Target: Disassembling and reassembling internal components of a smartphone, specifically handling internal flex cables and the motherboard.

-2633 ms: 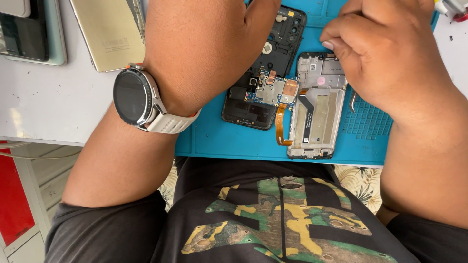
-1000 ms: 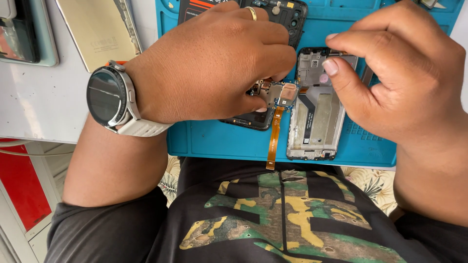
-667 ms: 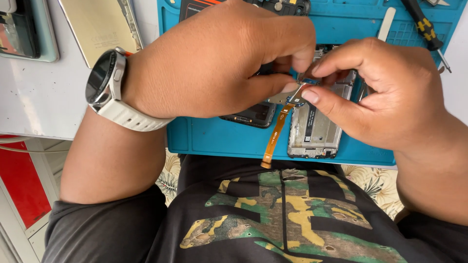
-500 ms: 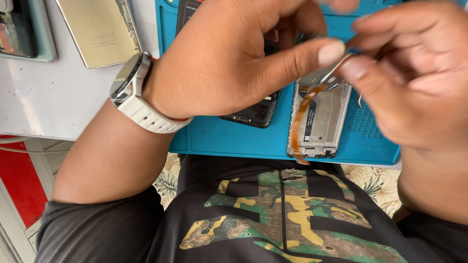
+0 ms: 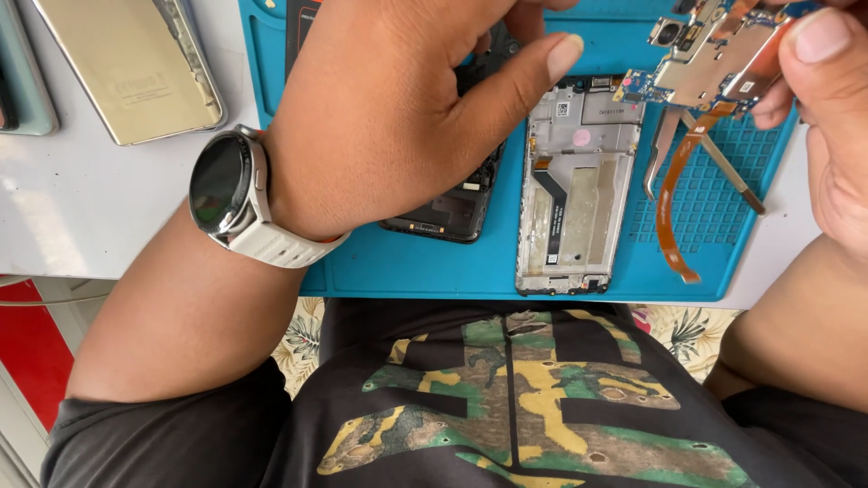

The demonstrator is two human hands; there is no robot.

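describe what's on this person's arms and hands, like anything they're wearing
The left wrist carries a round smartwatch with a dark, blank face and a pale cream strap. Both forearms are bare, with short dark grey sleeves ending above the elbow. The right hand shows no jewellery in what is visible, and its thumbnail is unpainted.

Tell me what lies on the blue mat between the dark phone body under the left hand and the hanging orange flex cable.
In the head view, the silver phone frame lies flat on the blue mat between the dark phone body and the orange flex cable.
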